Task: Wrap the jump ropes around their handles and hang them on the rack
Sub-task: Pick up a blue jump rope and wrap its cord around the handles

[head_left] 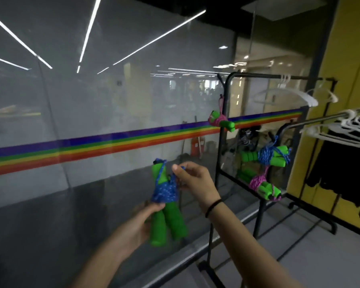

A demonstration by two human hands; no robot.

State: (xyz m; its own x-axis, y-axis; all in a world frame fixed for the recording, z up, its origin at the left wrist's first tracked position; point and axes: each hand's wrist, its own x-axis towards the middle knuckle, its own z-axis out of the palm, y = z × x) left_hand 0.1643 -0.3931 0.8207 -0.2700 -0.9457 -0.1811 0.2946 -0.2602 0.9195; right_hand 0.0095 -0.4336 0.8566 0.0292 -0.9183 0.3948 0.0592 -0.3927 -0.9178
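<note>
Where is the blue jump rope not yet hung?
Head view, lower centre: the blue jump rope is between both hands, left hand gripping its green handles, right hand pinching its cord, left of the black rack.

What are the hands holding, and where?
A green-handled jump rope wound in blue cord: left hand grips the handles, right hand pinches the cord near their top.

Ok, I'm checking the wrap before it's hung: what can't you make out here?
Head view: the loose end of the blue rope, covered by the right hand.
Head view: the fingers of the left hand, behind the green handles and blurred.
Head view: how the hung bundles fasten to the rack, too small and blurred.
</note>
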